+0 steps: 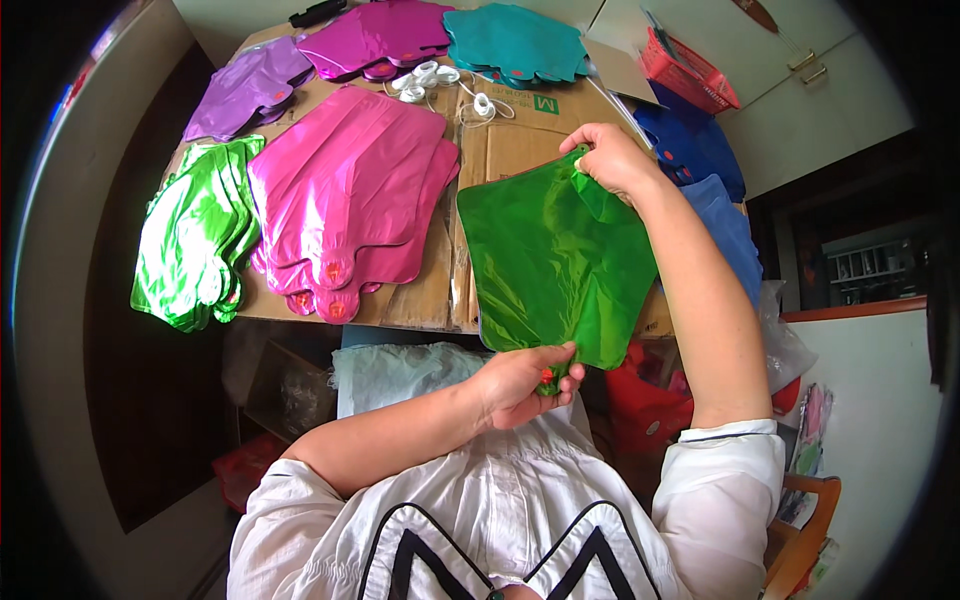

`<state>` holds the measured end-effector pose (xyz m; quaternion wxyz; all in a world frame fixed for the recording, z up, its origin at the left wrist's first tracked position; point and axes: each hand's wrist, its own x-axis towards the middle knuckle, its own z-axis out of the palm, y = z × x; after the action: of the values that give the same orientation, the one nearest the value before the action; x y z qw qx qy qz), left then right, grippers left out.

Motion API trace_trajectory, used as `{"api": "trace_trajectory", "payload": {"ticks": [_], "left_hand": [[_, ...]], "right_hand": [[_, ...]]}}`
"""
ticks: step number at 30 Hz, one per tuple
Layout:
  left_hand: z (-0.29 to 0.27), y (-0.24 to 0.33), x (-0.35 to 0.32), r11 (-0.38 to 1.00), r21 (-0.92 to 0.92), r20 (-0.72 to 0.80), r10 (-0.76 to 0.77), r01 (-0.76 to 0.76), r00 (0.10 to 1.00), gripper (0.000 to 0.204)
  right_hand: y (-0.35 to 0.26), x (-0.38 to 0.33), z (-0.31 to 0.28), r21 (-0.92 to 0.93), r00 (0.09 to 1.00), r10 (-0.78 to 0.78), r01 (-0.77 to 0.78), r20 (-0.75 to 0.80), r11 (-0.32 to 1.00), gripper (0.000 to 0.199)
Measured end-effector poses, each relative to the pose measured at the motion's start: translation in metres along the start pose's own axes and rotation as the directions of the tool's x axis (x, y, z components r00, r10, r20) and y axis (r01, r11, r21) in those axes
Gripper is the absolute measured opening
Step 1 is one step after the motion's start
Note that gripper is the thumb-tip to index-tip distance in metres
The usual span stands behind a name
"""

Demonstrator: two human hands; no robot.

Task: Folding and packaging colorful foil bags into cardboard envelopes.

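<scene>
The landmark is the broad stack of glossy pink foil sheets with rounded tabs (345,190), lying on a flattened brown cardboard surface (505,145). Right of that pink stack, a shiny, translucent-looking dark green foil sheet (550,250) is stretched between two hands, its lower part reaching past the cardboard's near edge. The left hand (525,385) grips its bottom end between thumb and bent fingers, beside a small red mark; the right hand (615,160) pinches its upper right corner. Just left of the pink stack lies a bright lime-green foil stack (195,235); beyond it are a glossy magenta foil stack (378,38) and looped white cord (420,82).
</scene>
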<state>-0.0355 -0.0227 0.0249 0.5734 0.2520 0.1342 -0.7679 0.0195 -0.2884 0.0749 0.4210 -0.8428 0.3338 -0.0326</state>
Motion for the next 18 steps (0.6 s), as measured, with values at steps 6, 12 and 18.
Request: {"api": "trace_trajectory", "payload": {"ticks": [6, 12, 18], "left_hand": [[0.002, -0.002, -0.003, 0.995, 0.067, 0.072, 0.07, -0.075, 0.995, 0.017], [-0.006, -0.002, -0.002, 0.99, 0.133, 0.098, 0.041, -0.054, 0.994, 0.022], [-0.011, -0.001, -0.003, 0.991, 0.131, 0.103, 0.029, -0.042, 0.994, 0.024]], "right_hand": [[0.005, 0.006, -0.001, -0.021, 1.0, -0.004, 0.004, 0.023, 1.0, 0.034], [-0.002, 0.008, -0.012, -0.082, 0.988, 0.039, -0.027, 0.147, 0.996, 0.028], [0.0, 0.019, -0.031, -0.167, 0.976, 0.003, 0.034, 0.216, 0.985, 0.027]]}}
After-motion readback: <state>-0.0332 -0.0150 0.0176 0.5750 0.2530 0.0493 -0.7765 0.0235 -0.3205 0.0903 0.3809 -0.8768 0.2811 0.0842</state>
